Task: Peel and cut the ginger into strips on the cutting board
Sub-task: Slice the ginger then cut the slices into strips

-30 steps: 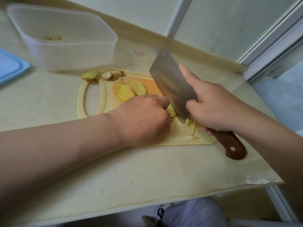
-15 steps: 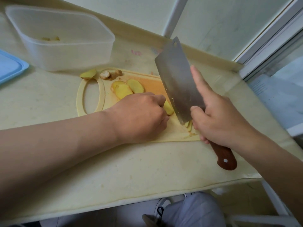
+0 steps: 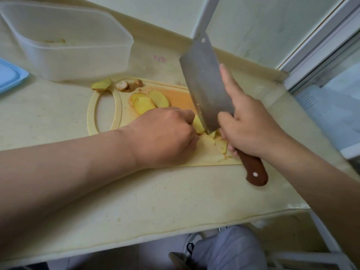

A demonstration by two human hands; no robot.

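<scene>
A pale yellow cutting board (image 3: 105, 112) with a loop handle lies on the counter. My left hand (image 3: 165, 137) has its fingers curled down onto a stack of ginger slices (image 3: 198, 124). Right beside those fingers stands the blade of a steel cleaver (image 3: 204, 86), its edge down on the ginger. My right hand (image 3: 251, 129) grips the cleaver's brown wooden handle (image 3: 253, 170), index finger stretched along the blade. Thin ginger strips (image 3: 224, 147) lie under the blade and my right hand. More peeled ginger slices (image 3: 150, 102) rest at the board's middle.
Ginger offcuts and peel (image 3: 120, 84) sit at the board's far edge. A translucent plastic tub (image 3: 78, 45) stands at the back left, a blue lid (image 3: 9, 76) at the far left. The counter's front edge (image 3: 175, 230) is near; a wall and window frame rise behind.
The cleaver has come down from a raised tilt onto the ginger beside my left fingers. My left hand has stayed on the stack.
</scene>
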